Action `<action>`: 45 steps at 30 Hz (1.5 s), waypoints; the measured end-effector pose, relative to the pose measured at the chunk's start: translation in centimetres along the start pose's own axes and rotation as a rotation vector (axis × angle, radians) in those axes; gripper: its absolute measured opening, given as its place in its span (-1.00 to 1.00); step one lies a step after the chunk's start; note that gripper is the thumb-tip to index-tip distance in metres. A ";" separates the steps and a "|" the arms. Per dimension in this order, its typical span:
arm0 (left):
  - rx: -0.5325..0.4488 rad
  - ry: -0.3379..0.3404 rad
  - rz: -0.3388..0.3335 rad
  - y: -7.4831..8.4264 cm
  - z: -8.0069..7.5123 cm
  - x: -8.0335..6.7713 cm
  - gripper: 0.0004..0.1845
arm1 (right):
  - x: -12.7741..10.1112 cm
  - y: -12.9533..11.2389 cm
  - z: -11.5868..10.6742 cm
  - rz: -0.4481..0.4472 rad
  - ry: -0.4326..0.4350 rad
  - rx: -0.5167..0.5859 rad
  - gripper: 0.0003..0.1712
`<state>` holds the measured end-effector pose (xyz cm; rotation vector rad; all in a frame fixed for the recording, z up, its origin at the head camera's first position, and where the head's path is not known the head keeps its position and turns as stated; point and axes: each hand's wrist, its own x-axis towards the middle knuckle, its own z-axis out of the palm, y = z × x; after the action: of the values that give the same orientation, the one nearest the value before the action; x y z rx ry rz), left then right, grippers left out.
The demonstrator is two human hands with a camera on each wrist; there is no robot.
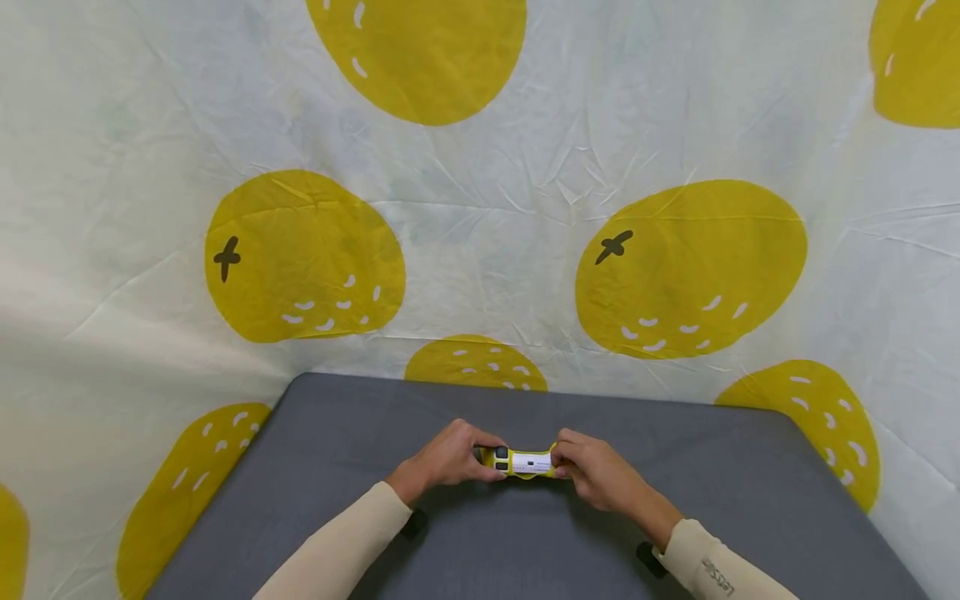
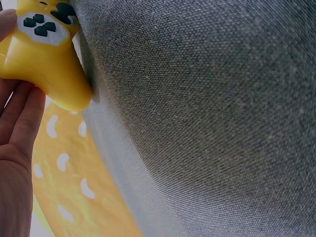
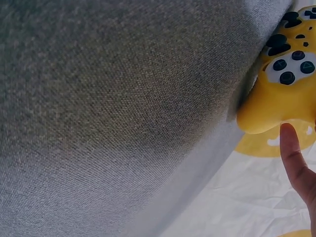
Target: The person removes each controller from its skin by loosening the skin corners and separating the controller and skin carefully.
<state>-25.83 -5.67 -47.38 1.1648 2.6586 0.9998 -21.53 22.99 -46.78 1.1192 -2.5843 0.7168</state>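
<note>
A yellow game controller (image 1: 531, 463) is held between both hands over the grey surface. In the head view its edge with a white label and dark shoulder buttons faces up. My left hand (image 1: 453, 454) grips its left end, thumb on the near side and fingers on the far side. At the right end, my right hand (image 1: 600, 473) pinches it with curled fingers, hiding that end. The left wrist view shows the directional buttons (image 2: 39, 24) and a grip handle close to the grey cloth. Round buttons (image 3: 287, 78) and thumbsticks show in the right wrist view, with one fingertip touching the handle.
A grey fabric-covered table (image 1: 360, 408) spreads under the hands. White cloth (image 1: 487, 258) printed with large yellow fruit hangs behind and beside it. Dark wrist devices (image 1: 651, 560) sit under both beige sleeves (image 1: 345, 542).
</note>
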 end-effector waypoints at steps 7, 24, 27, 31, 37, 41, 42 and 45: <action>0.019 0.013 0.025 -0.1 0.1 0.1 -0.66 | 0.3 -0.3 -0.1 0.010 -0.044 -0.039 -0.76; 0.013 0.028 0.034 -0.2 0.3 0.0 -0.67 | 0.5 -1.0 -0.5 0.025 -0.151 -0.139 -0.86; 0.011 0.025 0.033 -0.2 0.3 0.0 -0.67 | 0.7 -1.3 -0.4 0.051 -0.188 -0.180 -0.87; 0.003 0.022 0.034 -0.2 0.2 -0.1 -0.67 | 0.9 -1.4 -0.2 0.080 -0.219 -0.215 -0.86; -0.001 0.021 0.037 -0.2 0.2 0.0 -0.68 | 0.9 -1.2 0.0 0.064 -0.193 -0.224 -0.82; 0.004 0.015 0.026 -0.3 0.3 0.0 -0.68 | 0.6 -1.0 0.1 0.027 -0.167 -0.215 -0.85; 0.005 0.015 0.026 -0.3 0.3 0.0 -0.68 | 0.5 -1.0 0.0 0.023 -0.165 -0.209 -0.87; 0.002 0.016 0.023 -0.3 0.3 0.0 -0.68 | 0.5 -1.0 0.0 0.029 -0.178 -0.187 -0.91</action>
<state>-25.95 -5.65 -47.81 1.1951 2.6650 1.0143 -21.11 22.11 -46.22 1.1350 -2.7516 0.3857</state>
